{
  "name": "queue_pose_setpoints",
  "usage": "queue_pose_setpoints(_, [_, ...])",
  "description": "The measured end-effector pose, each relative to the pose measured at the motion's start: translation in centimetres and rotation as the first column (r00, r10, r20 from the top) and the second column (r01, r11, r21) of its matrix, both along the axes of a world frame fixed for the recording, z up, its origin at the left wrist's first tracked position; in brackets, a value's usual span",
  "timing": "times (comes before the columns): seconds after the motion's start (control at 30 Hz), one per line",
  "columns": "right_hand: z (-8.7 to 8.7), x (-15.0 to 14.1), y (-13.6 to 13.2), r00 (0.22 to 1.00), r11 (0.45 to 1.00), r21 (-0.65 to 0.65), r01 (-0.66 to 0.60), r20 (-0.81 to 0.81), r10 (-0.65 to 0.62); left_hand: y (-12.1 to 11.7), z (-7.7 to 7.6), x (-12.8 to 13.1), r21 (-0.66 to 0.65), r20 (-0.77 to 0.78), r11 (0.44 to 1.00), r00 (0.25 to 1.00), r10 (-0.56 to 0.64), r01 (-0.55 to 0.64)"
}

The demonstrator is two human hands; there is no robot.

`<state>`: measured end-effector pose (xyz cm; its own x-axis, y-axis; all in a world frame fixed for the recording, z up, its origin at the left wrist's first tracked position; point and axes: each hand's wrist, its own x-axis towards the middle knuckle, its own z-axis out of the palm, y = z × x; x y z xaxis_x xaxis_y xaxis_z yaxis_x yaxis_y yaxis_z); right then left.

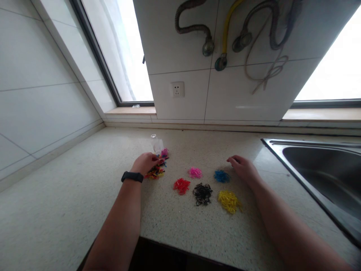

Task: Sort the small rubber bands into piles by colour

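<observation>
My left hand, with a black band on its wrist, reaches over a mixed pile of small coloured rubber bands. Its thumb and fingers pinch together on rubber bands at the pile's upper part. Sorted by colour, other small heaps lie to the right: red bands, pink bands, black bands, blue bands and yellow bands. Just beyond the blue heap my right hand rests low over the counter, fingers curled together. Whatever it may hold is hidden.
Behind the mixed pile is a clear plastic container, near a pink clump. A steel sink is set into the speckled counter at right. The tiled wall carries a socket and hoses; windows flank it.
</observation>
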<state>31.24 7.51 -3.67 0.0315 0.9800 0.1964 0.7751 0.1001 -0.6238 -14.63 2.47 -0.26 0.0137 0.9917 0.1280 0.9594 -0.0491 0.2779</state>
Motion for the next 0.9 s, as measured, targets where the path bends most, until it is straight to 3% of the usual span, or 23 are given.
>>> queue_pose_setpoints(0.47, [0.48, -0.24, -0.44, 1.0, 1.0, 0.018, -0.006, -0.017, 0.006, 0.0, -0.05, 0.47, 0.026, -0.023, 1.0, 1.0, 0.002, -0.001])
queue_pose_setpoints(0.9, [0.17, -0.17, -0.16, 1.0, 1.0, 0.015, -0.017, -0.015, 0.017, -0.1, 0.51, 0.92, 0.168, 0.025, 0.986, 0.999, -0.027, 0.022])
